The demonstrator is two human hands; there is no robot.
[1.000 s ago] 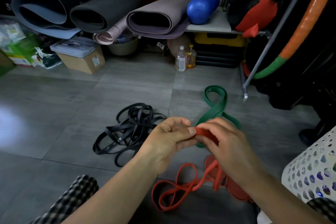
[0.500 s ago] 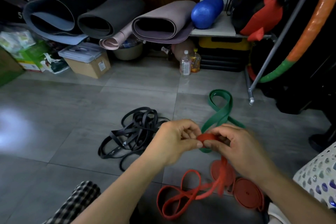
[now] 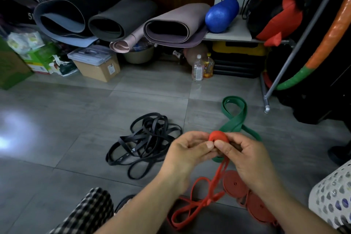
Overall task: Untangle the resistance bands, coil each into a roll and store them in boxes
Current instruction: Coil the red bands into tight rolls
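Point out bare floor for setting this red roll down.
Bare tiles lie left of the black bands, up to the cardboard box, and between the green band and the bottles. Crowded: by the red rolls and white basket.

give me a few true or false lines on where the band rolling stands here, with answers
1. The left hand and right hand both pinch a small red coil above the floor. True.
2. Every band on the floor is rolled up. False: the black bands lie in a loose tangle and the green band lies uncoiled.
3. Flat red rolls lie on the floor below the right hand. True.
4. The whole red band is wound into the coil. False: a loose tail hangs from it down to loops on the floor.
5. A blue foam roller lies on the shelf at the back. True.
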